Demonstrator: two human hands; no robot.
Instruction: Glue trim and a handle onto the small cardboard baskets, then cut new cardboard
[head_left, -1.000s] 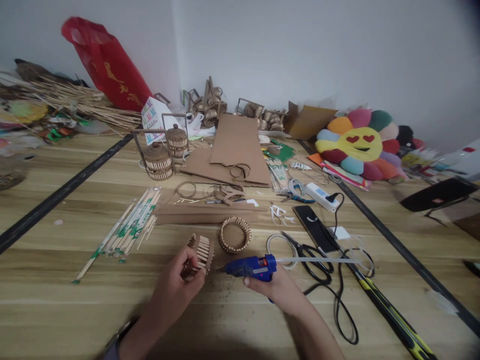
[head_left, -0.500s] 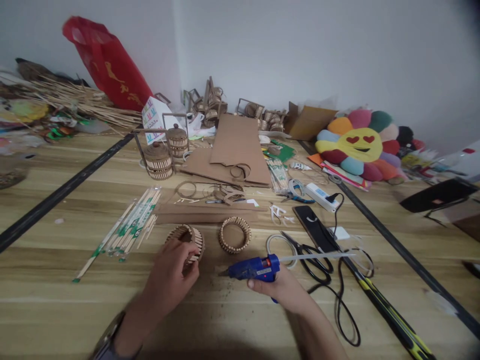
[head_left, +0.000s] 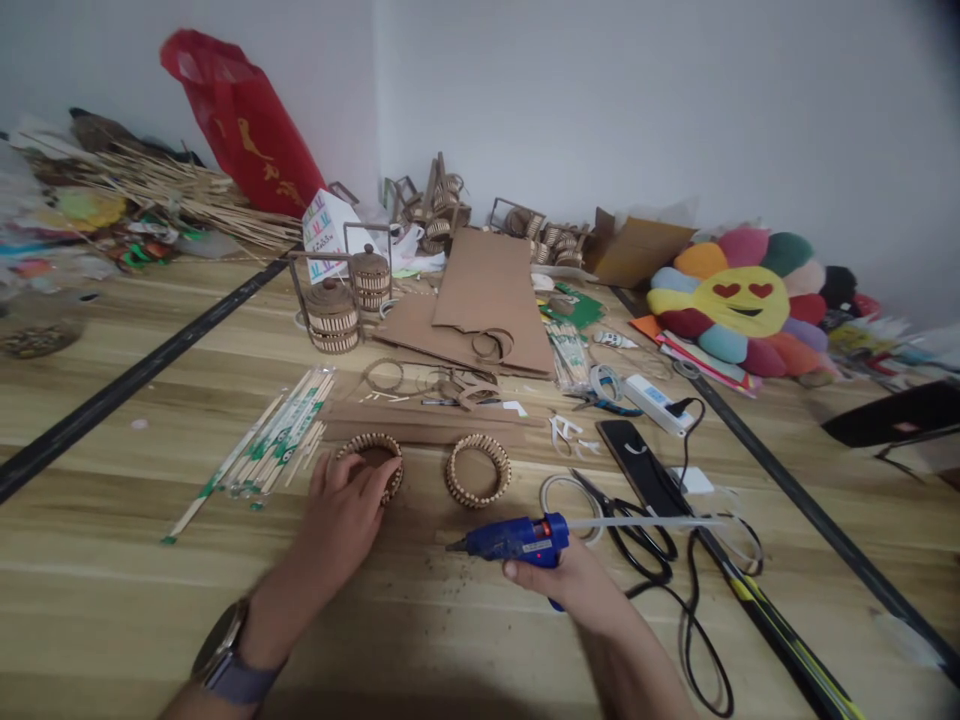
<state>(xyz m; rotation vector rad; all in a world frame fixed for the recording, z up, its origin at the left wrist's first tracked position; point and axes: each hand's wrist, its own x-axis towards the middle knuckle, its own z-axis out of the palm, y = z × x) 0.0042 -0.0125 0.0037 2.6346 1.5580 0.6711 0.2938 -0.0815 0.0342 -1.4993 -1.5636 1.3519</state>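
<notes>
My left hand [head_left: 341, 520] has its fingers and thumb round the near rim of a small round basket [head_left: 373, 441], made of short wooden sticks set in a ring, which sits flat on the table. The hand hides part of the basket's near side. A second, similar stick basket [head_left: 459, 482] stands to its right, apart from both hands. In my right hand [head_left: 589, 590] is a blue hot glue gun [head_left: 514, 540]. Its nozzle points left, below the second basket, and a long clear glue stick [head_left: 637, 522] runs out of its back.
Packaged wooden sticks [head_left: 281, 435] lie on the left. Scissors [head_left: 641, 540], a black phone [head_left: 634, 460], a power strip [head_left: 658, 403] and a yellow-black cutter [head_left: 787, 640] lie on the right. Behind are cardboard sheets [head_left: 487, 290], finished handled baskets [head_left: 331, 318] and a flower cushion [head_left: 742, 300].
The left basket, tilted before, now rests flat, with my left hand lower round its near rim. My right hand keeps the glue gun nearly still. The whole view has shifted slightly.
</notes>
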